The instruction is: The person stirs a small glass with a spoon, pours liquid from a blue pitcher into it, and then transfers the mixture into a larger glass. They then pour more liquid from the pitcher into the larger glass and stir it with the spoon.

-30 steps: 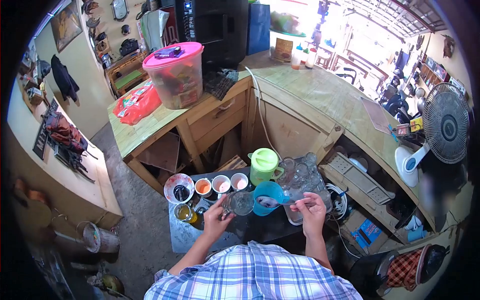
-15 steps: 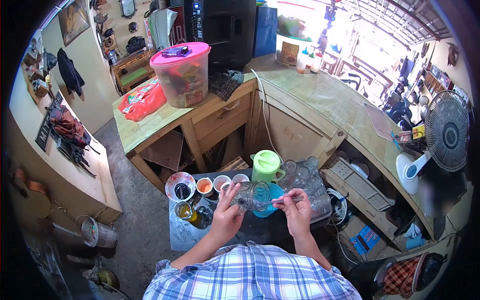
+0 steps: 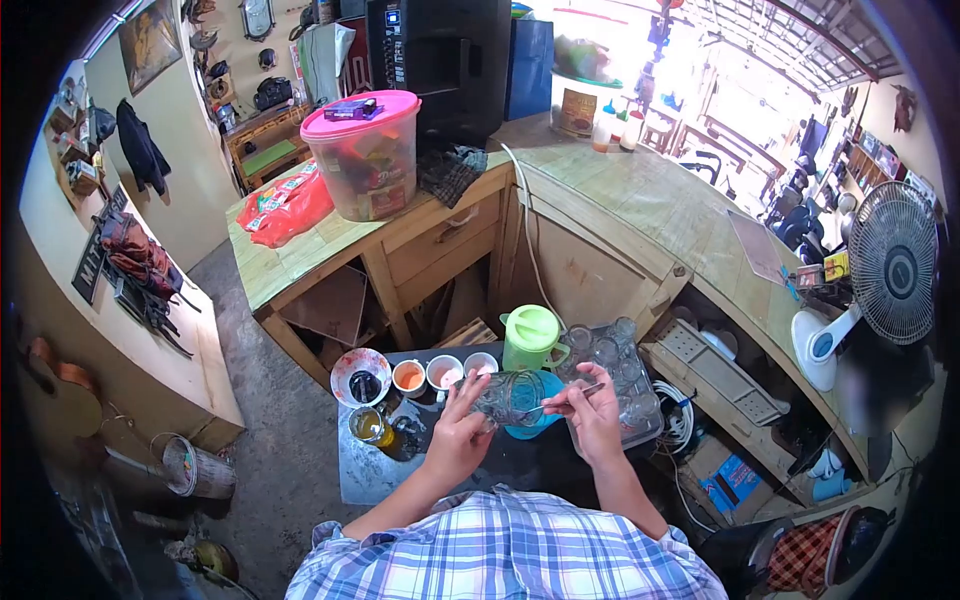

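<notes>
A clear glass jar [image 3: 508, 392] lies tilted sideways in my left hand [image 3: 458, 440], its mouth toward the right. My right hand [image 3: 594, 425] pinches a thin metal spoon [image 3: 569, 397], the far end of which reaches to the jar's mouth. Below and behind the jar sits a light blue container [image 3: 528, 432], partly hidden by it. A green lidded pitcher [image 3: 531, 340] stands just beyond. To the left are a cup of orange contents [image 3: 409, 377], two more pale cups [image 3: 444, 373], a red-stained bowl [image 3: 345, 378] with something dark inside, and a glass of yellow liquid [image 3: 372, 427].
A tray [image 3: 650, 432] crowded with upturned-looking clear glasses sits right of the pitcher. Beyond the low dark table [image 3: 385, 480] runs a wooden counter [image 3: 610, 180] with a pink-lidded tub [image 3: 362, 165]. A fan [image 3: 895, 265] stands at the right, near coiled white cable [image 3: 676, 415].
The jar has shifted slightly right and down in my left hand. My right hand has turned a little, and the spoon now slants more steeply at the jar's mouth.
</notes>
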Demonstrator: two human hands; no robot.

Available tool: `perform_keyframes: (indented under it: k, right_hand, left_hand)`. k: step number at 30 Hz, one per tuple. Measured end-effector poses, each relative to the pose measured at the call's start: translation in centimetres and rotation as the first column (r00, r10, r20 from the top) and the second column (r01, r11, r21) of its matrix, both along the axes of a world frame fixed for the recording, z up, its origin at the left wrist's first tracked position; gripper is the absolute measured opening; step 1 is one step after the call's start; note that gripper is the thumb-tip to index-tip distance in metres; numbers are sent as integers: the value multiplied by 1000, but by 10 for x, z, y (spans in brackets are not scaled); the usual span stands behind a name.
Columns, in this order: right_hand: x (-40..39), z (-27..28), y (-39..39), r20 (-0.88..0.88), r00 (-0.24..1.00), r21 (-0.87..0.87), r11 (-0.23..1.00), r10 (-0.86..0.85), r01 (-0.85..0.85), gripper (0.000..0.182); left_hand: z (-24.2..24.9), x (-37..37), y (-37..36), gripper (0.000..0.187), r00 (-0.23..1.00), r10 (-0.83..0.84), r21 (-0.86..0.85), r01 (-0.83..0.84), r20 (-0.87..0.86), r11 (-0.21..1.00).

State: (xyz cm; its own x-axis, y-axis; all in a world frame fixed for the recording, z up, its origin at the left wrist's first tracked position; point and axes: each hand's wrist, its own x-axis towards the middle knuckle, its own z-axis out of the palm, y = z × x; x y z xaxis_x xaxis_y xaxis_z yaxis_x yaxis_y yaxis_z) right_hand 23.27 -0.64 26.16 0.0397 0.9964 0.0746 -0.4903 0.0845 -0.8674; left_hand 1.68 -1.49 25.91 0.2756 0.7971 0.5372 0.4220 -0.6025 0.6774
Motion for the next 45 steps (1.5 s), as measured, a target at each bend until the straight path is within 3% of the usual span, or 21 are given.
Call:
perform_keyframes:
  k: [2,6,8,10,12,14,18,21,25,26,28,30,32,34,35,36,38,40,42,44,45]
  right_hand:
    - [12,10,5,2,1000,0,1000,8,-8,32]
    - [11,17,5,169,985,42,998,28,-35,36]
    - [16,26,4,346,937,101,991,53,-94,37]
    - [18,37,2,351,936,153,985,27,-86,34]
    - [5,49,-6,751,660,187,963,-12,-195,29]
    - [0,42,-7,764,644,265,933,-51,-241,28]
    - [2,60,-3,793,583,319,936,-176,-151,25]
    - [-7,53,0,884,387,423,802,-263,-421,21]
    - [12,84,4,811,496,506,798,-310,-327,19]
    - [9,82,6,814,495,499,801,-304,-330,19]
    - [2,75,9,874,403,458,735,-271,-500,21]
    - [13,91,13,865,408,479,722,-292,-499,22]
    - [26,116,10,808,521,508,771,-274,-383,21]
    - [16,116,9,806,517,519,764,-288,-383,18]
    - [10,111,11,841,489,481,734,-232,-479,18]
    - [8,109,12,871,455,443,694,-184,-568,17]
    - [17,121,15,853,482,472,687,-199,-552,16]
    - [26,140,14,719,593,595,763,-363,-254,14]
    - [14,136,13,739,579,592,742,-345,-313,15]
    - [-3,121,11,855,482,475,661,-191,-581,16]
    - [-4,121,9,819,525,536,634,-231,-558,17]
  left_hand:
    - [-3,-1,1,22,1000,9,-3,-9,4,1000]
    - [-10,-2,-1,22,1000,-8,-15,8,3,1000]
    - [-16,-4,1,21,999,30,-18,-31,-32,999]
    - [-13,-5,-1,21,1000,28,-50,-28,-2,998]
    - [-12,-4,-3,22,999,23,-95,-20,24,995]
    - [-12,-3,-2,23,999,32,-95,-29,29,995]
    - [-9,-6,-3,27,994,33,-143,-18,106,990]
    - [-7,-5,-7,31,997,46,-166,-34,69,985]
    - [1,-7,-5,38,989,9,-223,25,149,975]
    - [4,-7,-5,39,984,-7,-224,47,176,974]
    - [7,-6,-6,42,984,-26,-191,60,176,980]
    - [5,-8,-2,44,955,-136,-216,196,264,956]
    - [9,-10,-2,44,940,-151,-228,226,307,947]
    - [14,-11,-3,42,912,-137,-267,253,387,930]
    - [17,-10,-7,36,935,-28,-468,203,354,860]
    - [15,-10,-6,36,935,-33,-464,205,352,862]
    - [12,-13,-1,32,845,-182,-336,385,503,860]
    - [10,-13,-3,31,872,-163,-382,362,462,850]
    - [7,-12,-5,26,808,-152,-465,470,570,751]
    - [13,-10,-6,24,788,-182,-440,501,588,745]
    - [18,-10,-5,23,765,-211,-414,532,608,739]
